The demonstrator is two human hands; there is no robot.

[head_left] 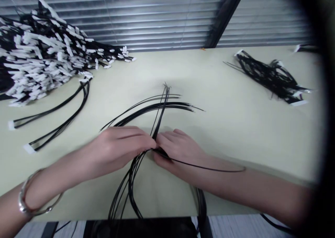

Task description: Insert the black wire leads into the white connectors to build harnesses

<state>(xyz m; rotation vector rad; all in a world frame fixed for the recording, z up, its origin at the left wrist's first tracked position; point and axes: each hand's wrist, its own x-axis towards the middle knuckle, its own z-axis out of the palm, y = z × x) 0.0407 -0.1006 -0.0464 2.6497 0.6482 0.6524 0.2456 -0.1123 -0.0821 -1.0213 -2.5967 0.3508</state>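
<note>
A bundle of thin black wires (162, 112) runs up between my hands, its loose ends fanned at the top. My left hand (125, 143) has its fingertips pinched on the wires at the middle. My right hand (179, 148) meets it there, fingers curled round the same wires. A single black wire (206, 167) sticks out across my right wrist. More black wires (151, 108) lie in an arc on the table behind my hands. Other lengths (132, 189) loop down over the table's front edge. The exact spot where the fingertips meet is partly hidden.
A large heap of black cables with white ends (47, 56) fills the back left of the pale table (209, 81). Near it lie two black cables with white connectors (29, 148). A tangled cable bundle (267, 74) rests at the back right, before the window blinds (162, 14).
</note>
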